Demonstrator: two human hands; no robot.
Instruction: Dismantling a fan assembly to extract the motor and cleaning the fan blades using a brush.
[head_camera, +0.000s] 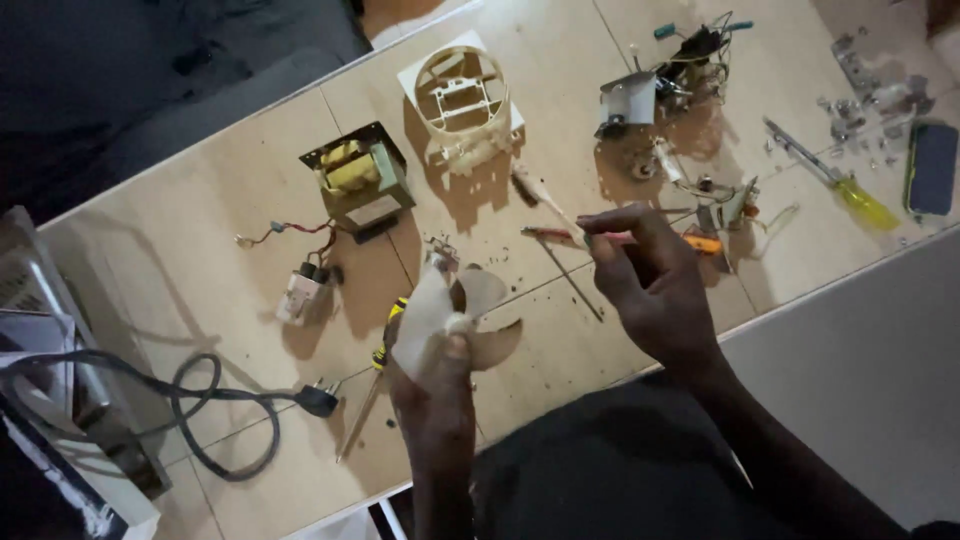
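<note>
My left hand (436, 400) holds a white plastic fan blade (445, 305) up over the front of the wooden table (250, 200), thumb pressed on its hub. My right hand (650, 285) is raised beside it, fingers pinched on a thin light-coloured tool (545, 200) that points up and left. Just behind that hand a screwdriver with an orange and red handle (700, 243) lies on the table.
On the table lie a transformer (358, 178), a round white fan housing (462, 95), a small capacitor with red wires (298, 290), a wired parts cluster (665, 80), a yellow-handled screwdriver (835, 180), a dark phone (932, 168), and a black power cord with plug (240, 400).
</note>
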